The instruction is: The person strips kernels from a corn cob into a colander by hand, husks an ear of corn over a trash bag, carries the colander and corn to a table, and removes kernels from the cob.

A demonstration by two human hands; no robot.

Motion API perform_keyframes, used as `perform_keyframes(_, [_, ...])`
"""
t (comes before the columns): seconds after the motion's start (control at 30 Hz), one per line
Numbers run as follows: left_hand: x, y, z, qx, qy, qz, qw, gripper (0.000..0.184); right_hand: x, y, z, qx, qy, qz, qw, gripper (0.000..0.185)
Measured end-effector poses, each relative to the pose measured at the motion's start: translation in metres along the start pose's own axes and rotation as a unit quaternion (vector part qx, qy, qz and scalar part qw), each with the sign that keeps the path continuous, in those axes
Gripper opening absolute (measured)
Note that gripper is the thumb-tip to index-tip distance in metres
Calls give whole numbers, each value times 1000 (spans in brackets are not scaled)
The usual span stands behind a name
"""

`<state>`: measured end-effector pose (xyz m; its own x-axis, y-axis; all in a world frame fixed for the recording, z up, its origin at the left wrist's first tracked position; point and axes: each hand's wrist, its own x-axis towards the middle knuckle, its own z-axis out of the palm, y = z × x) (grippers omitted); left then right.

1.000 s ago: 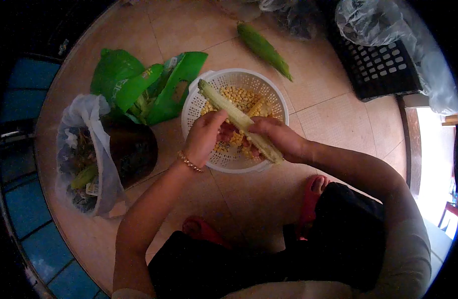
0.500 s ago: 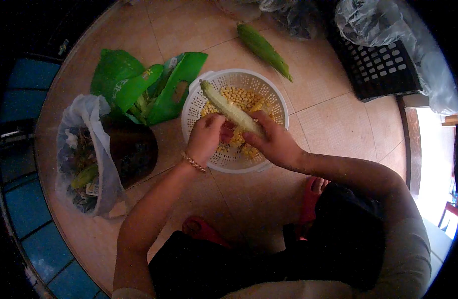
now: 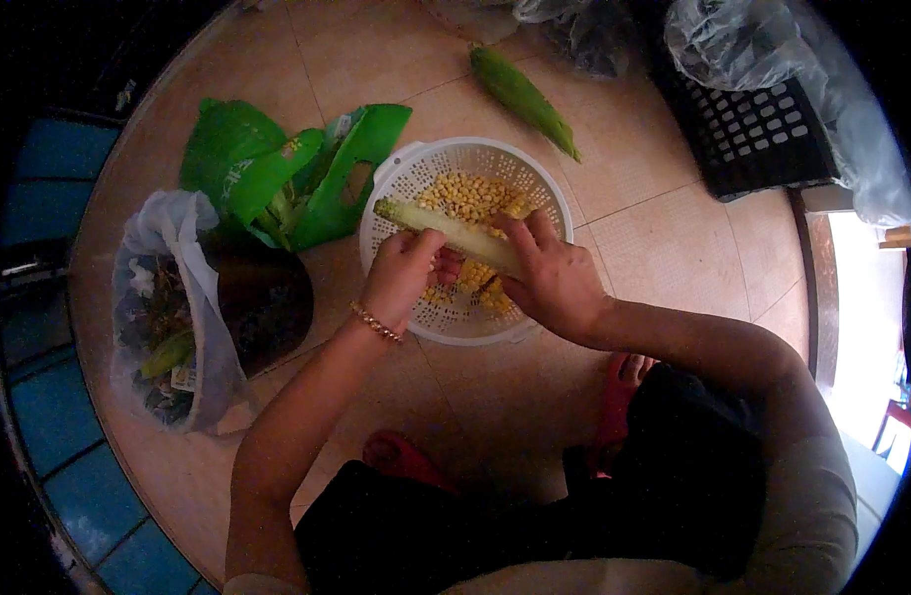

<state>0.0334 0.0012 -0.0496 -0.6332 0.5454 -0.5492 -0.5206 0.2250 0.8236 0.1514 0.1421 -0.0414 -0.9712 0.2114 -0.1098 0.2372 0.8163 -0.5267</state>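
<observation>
A mostly stripped, pale corn cob [image 3: 441, 227] is held slantwise over a white colander [image 3: 371, 238]. My right hand [image 3: 560, 280] grips its lower right end, fingers over the top and thumb beneath. My left hand [image 3: 404, 275] is closed at the cob's near side, with the thumb against it and the curled fingers below. Yellow corn kernels [image 3: 470, 195] lie in the colander under the cob. A few larger yellow pieces [image 3: 495, 296] sit near the right hand, partly hidden by it.
An unhusked ear of corn [image 3: 523, 99] lies on the tiled floor beyond the colander. To the left are a green bag [image 3: 218, 149] and a bin with a white plastic liner [image 3: 203, 297] holding scraps. A black basket [image 3: 763, 139] stands at the upper right.
The cob has tilted flatter, its far end swinging down and left. My right hand has turned with its fingers higher over the cob, and my left hand has shifted slightly left.
</observation>
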Motion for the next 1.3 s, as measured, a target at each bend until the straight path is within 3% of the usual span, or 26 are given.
perform_keyframes(0.07, [1,-1,-3,10,-9,-7,1000,23,-1,2,0,-10,11,-18,1000,54])
perform_keyframes(0.17, [1,0,-4,17,-27,-20,999,22,-1,1,-3,-7,-57,-20,998,50])
perform_keyframes(0.27, [1,0,-3,13,-29,-42,999,20,-1,5,2,54,-56,-44,996,47])
perform_keyframes(0.33, [6,-7,-8,12,-21,-58,998,19,0,4,3,110,-87,-11,990,46])
perform_keyframes(0.43, [17,-19,-20,87,-57,-47,993,18,3,0,1,133,-56,-9,990,45])
perform_keyframes(0.53, [15,-15,-17,44,-68,-46,996,24,3,-6,-4,71,-54,52,995,47])
perform_keyframes(0.63, [8,-1,-6,-57,-74,-42,995,22,2,-1,1,83,18,6,996,49])
perform_keyframes(1.07, [1,4,1,2,-68,34,997,20,4,1,-6,170,-1,-18,985,49])
perform_keyframes(1.13, [0,4,1,-11,-62,37,997,20,5,8,3,218,30,-62,974,50])
perform_keyframes(1.3, [-2,8,3,-38,-50,11,998,21,5,10,10,279,-9,-24,960,51])
